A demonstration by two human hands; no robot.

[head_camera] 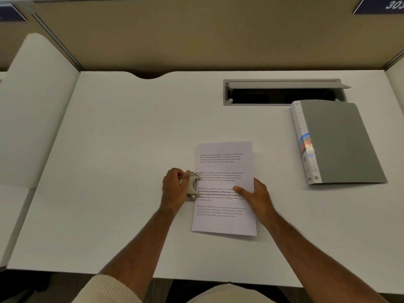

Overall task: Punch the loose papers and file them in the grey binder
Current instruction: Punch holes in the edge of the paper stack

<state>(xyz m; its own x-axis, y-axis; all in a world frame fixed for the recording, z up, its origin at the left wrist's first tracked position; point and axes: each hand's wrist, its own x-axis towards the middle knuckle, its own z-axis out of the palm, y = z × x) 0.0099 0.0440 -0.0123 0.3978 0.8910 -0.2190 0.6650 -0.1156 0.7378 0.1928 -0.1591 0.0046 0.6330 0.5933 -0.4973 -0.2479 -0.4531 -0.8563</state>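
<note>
A small stack of printed white papers (225, 167) lies in the middle of the white desk (122, 149). A cream and metal hole punch (193, 186) sits at the papers' left edge, with that edge inside its slot. My left hand (175, 186) is closed around the punch from the left. Fingers and thumb of my right hand (253, 195) hold the papers' right edge. The grey binder (341, 143) lies closed at the right of the desk, its labelled spine facing left.
An open cable tray (282, 95) with a raised grey lid is set into the desk behind the binder. A tan partition wall (196, 36) runs along the back. Another white desk (32, 106) adjoins on the left.
</note>
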